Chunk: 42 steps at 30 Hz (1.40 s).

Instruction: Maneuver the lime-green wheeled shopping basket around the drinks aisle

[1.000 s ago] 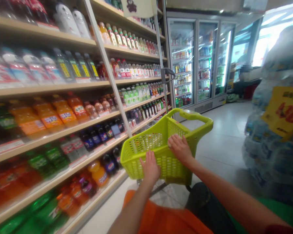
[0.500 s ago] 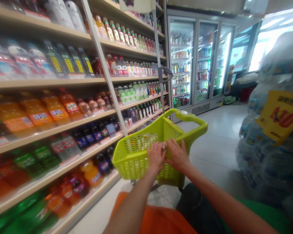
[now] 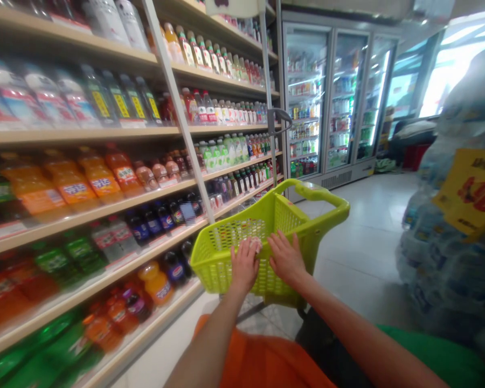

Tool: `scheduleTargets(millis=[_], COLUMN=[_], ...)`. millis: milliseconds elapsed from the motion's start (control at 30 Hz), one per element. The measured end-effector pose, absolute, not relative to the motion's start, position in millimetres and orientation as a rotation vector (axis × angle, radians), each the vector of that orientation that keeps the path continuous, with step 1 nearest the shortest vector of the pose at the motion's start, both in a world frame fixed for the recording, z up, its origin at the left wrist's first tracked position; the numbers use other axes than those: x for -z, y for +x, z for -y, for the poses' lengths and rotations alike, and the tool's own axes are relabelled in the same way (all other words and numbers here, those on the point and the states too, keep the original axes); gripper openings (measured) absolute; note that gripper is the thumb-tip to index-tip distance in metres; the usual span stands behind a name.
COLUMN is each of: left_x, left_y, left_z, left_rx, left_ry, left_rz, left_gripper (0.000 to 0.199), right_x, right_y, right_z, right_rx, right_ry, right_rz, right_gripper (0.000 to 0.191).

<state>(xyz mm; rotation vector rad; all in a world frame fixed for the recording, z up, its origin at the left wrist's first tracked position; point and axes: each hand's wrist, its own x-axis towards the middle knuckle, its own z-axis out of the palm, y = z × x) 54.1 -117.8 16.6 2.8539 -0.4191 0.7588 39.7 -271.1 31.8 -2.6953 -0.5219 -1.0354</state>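
Note:
A lime-green shopping trolley basket point(image 3: 222, 269) with perforated walls stands in front of me. My left hand point(image 3: 244, 267) is at its near rim, fingers bent, with a small crumpled pale, pinkish thing point(image 3: 256, 244) at the thumb side of its fingertips; what kind of thing it is I cannot make out. To the right, my right hand point(image 3: 288, 258) lies against the same side of the basket, fingers stretched out and holding nothing. A gap separates the two hands. The looped trolley handle point(image 3: 341, 207) is beyond my right hand, untouched.
Shelves point(image 3: 161, 131) of bottled drinks run along the left, close to the basket. Glass-door fridges point(image 3: 350, 102) stand at the back. Wrapped water bottles point(image 3: 432, 258) are stacked at the right, bearing a yellow sign point(image 3: 471, 191). Pale floor tiles point(image 3: 358, 253) lie between.
My hands have moved apart: the left shifted leftward with the small crumpled thing, and the right fingers straightened. The whole view has shifted slightly, so the shelves and basket appear further right.

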Motion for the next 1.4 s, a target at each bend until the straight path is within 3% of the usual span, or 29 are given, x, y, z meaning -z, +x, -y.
scheduleTargets(millis=[233,433,700,967,1233,1400], left_x=[-16,0,1,-1,6,5], left_y=[57,62,56,54,59,53], left_z=[100,49,54,-16,18,-14], left_rx=[-0.738,-0.825,-0.811,-0.746,-0.821,-0.846], left_ry=[2.926,2.918,3.005,2.975,2.848,2.84], left_rz=[0.509,0.159,0.183,-0.184,0.168,-0.223], left_gripper=[0.051,0.063,0.051,0.052,0.057,0.052], right_x=[-37,-26,-27,-24,-31,-40], right_y=[50,54,50,48,47,50], right_z=[276,278,275,274,278,299], right_rx=[0.959,0.911,0.919,0.991,1.018,1.114], right_ry=[-2.785,-2.833,-2.798,-2.794,-2.829,-2.822], right_rz=[0.543,0.563,0.581,0.605,0.541,0.447], right_gripper=[0.045,0.048,0.047,0.042,0.042,0.041])
